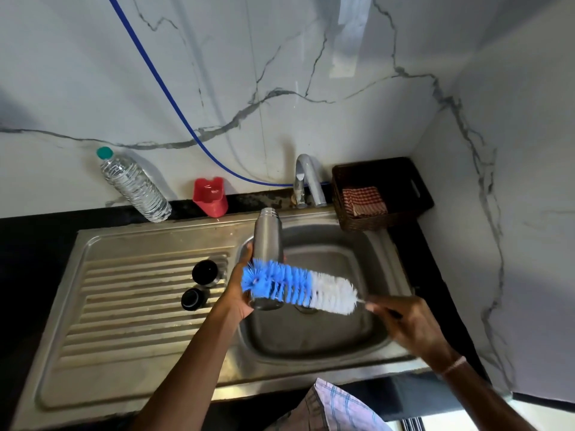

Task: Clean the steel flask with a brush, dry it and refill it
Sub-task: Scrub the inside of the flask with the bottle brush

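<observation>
Sink (149, 234), basin at right end. Steel flask (268, 241) over basin's left rim, gripped low by left hand (239, 293). Brush (298, 287) across flask's lower body, handle pinched in right hand (404, 321). Two black caps (204, 272) on drainboard.

Steel flask (268, 241) over basin (326, 337), neck away, blue-and-white brush (298, 289) crosswise across its lower half.

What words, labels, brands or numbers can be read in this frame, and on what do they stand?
None can be read.
Water bottle: no legible label shows.
Red cup: a small mark inside, too blurred to read.
Flask: plain steel, no print visible.
Brush: no print visible.
</observation>
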Demonstrator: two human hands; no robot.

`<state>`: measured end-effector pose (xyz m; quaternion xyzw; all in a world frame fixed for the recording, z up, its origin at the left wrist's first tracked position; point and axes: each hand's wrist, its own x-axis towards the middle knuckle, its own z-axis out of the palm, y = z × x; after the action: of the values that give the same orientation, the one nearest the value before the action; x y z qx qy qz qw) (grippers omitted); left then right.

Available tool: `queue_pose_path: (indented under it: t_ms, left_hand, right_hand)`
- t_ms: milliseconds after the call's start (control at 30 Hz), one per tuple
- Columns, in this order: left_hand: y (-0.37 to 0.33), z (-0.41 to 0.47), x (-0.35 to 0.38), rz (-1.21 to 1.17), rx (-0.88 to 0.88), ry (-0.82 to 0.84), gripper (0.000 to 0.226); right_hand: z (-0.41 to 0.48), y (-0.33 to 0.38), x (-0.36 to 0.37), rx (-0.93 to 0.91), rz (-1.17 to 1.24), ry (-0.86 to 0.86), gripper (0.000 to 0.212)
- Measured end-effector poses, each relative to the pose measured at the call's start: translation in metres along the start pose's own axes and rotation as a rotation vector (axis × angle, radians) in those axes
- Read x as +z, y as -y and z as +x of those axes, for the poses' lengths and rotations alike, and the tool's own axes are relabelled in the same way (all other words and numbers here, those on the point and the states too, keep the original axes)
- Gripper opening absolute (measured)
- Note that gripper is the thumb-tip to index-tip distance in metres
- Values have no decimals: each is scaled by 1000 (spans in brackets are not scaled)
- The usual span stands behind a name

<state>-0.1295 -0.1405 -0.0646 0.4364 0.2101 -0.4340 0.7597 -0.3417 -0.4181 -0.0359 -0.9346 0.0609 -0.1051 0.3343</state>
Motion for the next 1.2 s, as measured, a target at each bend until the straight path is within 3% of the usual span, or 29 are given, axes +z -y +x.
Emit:
queue_pose_path:
  t_ms: [167,267,400,433,500,533,633,733,800,967,1067,1200]
  left_hand:
    - [11,-7,16,26,-34,36,69]
    - [8,-6,15,22,2,-11,69]
    - [0,-13,8,115,110,-27,40]
    - [-3,-12,4,134,113,-45,46]
    - [-5,-12,4,162,61,-52,83]
    - [-5,-13,8,166,64,-72,86]
    - [1,-18,26,174,41,-16,67]
    - [6,-20,32,151,22,20,70]
    - [6,-18,29,95,7,42,74]
    - [2,-19,5,129,60,-12,56]
    - [2,-23,9,138,63,81,52]
    - [7,-24,25,153,25,69,74]
  right_hand:
    - [86,-19,3,81,-94,-155,15]
    - [83,-13,1,61,-83,-158,19]
    - [16,7,-5,-77,-9,-19,27]
    - [4,4,-7,-81,-3,-2,28]
    - [4,-6,-14,-61,-17,-14,30]
    - [14,-12,-16,-34,-22,-25,31]
    - [59,-19,-12,12,-48,-132,38]
    - [81,-15,-5,31,-83,-189,32]
    - [68,-10,-1,40,-45,-166,27]
    - [0,7,-12,-39,72,-16,49]
    - [14,-3,-13,-47,45,-37,46]
    - [69,-23,-7,41,-61,-172,17]
